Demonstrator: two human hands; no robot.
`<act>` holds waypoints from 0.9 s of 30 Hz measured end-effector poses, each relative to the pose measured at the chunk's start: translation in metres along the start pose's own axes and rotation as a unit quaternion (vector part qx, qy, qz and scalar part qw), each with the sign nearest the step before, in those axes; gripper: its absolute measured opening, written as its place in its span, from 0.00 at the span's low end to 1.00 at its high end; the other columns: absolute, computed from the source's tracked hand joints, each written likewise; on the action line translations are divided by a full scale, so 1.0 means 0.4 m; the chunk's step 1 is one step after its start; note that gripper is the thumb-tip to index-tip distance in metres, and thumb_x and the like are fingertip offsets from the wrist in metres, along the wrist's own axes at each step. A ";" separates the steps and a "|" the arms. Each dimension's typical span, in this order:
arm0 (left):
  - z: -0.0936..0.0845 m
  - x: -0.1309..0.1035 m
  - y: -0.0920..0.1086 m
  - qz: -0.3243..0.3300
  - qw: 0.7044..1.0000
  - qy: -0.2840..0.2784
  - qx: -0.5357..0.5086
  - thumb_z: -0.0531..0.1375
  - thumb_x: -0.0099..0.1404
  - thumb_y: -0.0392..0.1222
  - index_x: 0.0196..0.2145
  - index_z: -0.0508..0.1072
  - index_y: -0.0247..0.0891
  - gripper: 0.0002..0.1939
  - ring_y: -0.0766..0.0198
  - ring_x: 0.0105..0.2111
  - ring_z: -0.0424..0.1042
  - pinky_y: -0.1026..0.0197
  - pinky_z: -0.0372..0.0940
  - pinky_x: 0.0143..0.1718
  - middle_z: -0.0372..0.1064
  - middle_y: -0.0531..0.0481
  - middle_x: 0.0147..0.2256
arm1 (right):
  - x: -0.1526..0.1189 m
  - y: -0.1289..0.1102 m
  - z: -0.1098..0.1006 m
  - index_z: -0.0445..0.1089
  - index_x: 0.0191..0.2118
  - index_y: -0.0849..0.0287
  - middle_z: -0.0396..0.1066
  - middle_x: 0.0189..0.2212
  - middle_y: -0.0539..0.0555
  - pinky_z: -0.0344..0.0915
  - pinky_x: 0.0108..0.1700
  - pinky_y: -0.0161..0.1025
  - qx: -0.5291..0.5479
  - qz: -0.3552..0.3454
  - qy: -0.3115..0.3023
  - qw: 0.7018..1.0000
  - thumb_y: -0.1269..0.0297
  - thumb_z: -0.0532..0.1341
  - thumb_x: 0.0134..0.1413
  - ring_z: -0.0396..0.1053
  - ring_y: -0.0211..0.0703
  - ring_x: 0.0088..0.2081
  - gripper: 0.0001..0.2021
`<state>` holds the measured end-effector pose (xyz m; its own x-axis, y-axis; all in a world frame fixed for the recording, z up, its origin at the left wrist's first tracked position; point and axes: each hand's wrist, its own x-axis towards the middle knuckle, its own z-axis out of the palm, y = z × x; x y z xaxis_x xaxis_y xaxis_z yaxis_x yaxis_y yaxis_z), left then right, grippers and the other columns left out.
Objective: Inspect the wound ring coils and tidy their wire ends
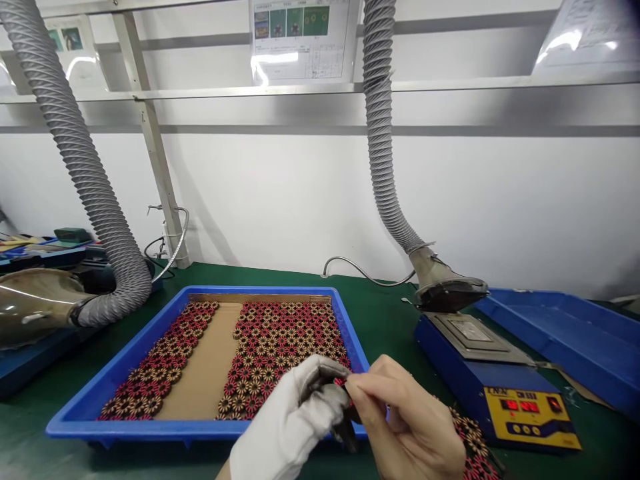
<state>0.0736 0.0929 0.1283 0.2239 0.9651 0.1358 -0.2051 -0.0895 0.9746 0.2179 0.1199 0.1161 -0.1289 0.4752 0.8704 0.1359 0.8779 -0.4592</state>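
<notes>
My left hand point(295, 417), in a white glove with dark, worn fingertips, is closed around a small motor stator point(341, 382). Only a bit of its red winding shows between the fingers. My bare right hand point(407, 420) meets it from the right, thumb and forefinger pinched together at the stator's edge. What sits in that pinch is too small to tell. Just behind both hands is a blue tray point(200, 433) lined with cardboard, holding many flower-shaped stators point(290, 333) with copper and red windings. More stators point(473, 440) lie on the table beside my right hand.
A blue heating unit point(500, 380) with a yellow panel and lit red digits stands at right, under a fume hose nozzle point(445, 283). Beyond it lies another blue tray point(570, 320). A second hose point(95, 173) hangs at left. The table point(220, 273) is green.
</notes>
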 end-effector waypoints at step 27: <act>-0.019 0.013 -0.033 -0.005 0.996 -0.024 -0.091 0.63 0.62 0.57 0.40 0.72 0.35 0.20 0.65 0.29 0.62 0.62 0.59 0.32 0.63 0.51 0.29 | 0.014 0.010 -0.046 0.68 0.26 0.59 0.57 0.18 0.46 0.52 0.24 0.32 0.206 0.313 -0.104 0.921 0.51 0.61 0.61 0.55 0.35 0.21 0.17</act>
<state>0.0702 0.1009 0.1148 0.2712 0.9525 0.1382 -0.3712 -0.0290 0.9281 0.2357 0.1249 0.1223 -0.3438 0.8592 0.3789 -0.1308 0.3557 -0.9254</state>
